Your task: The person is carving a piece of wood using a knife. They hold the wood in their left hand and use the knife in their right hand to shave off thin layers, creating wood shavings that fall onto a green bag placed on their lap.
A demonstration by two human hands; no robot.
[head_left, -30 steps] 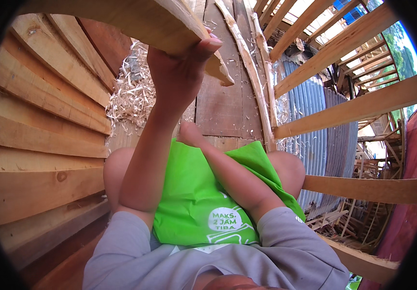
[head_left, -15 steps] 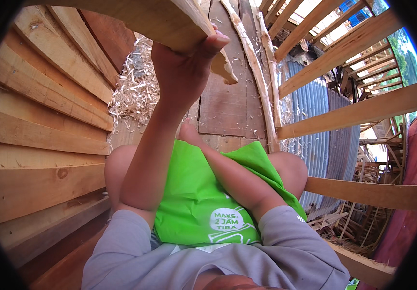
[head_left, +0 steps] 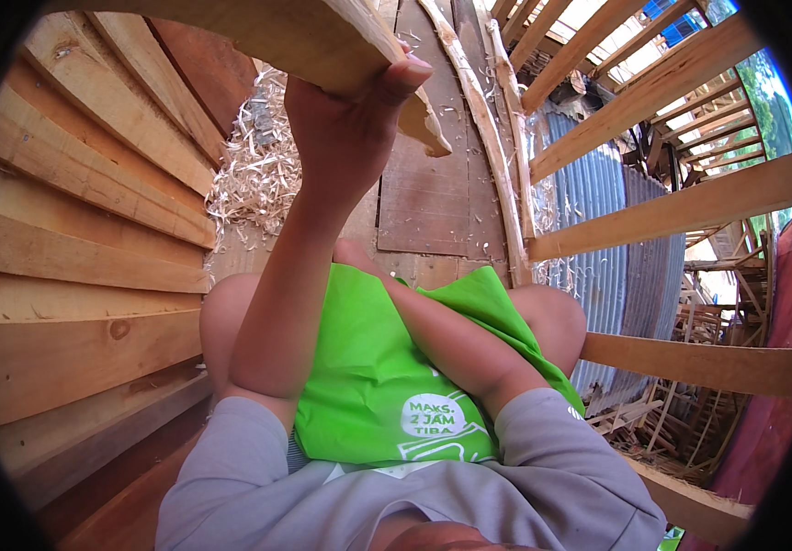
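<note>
My left hand point(head_left: 345, 133) is raised at the top, closed round a pale wooden plank point(head_left: 286, 41) with a rough, splintered edge. Its thumb presses on the near face, and the other fingers are mostly behind the wood. The plank runs out past the top edge and ends in a chipped corner on the right. My right forearm crosses my lap, and my right hand point(head_left: 352, 253) goes behind the left forearm, so its fingers are hidden. A bright green cloth point(head_left: 359, 367) with white print covers my lap.
Stacked planks point(head_left: 84, 340) form a wall at my left. Curled wood shavings point(head_left: 254, 174) lie beside them on the board floor point(head_left: 424, 211). Long pale strips point(head_left: 483, 119) lie along the floor's right side. At right are wooden rails point(head_left: 681, 211) and corrugated metal sheets point(head_left: 598, 220).
My right hand has shifted left, further behind my left forearm. The plank and my left hand have barely moved.
</note>
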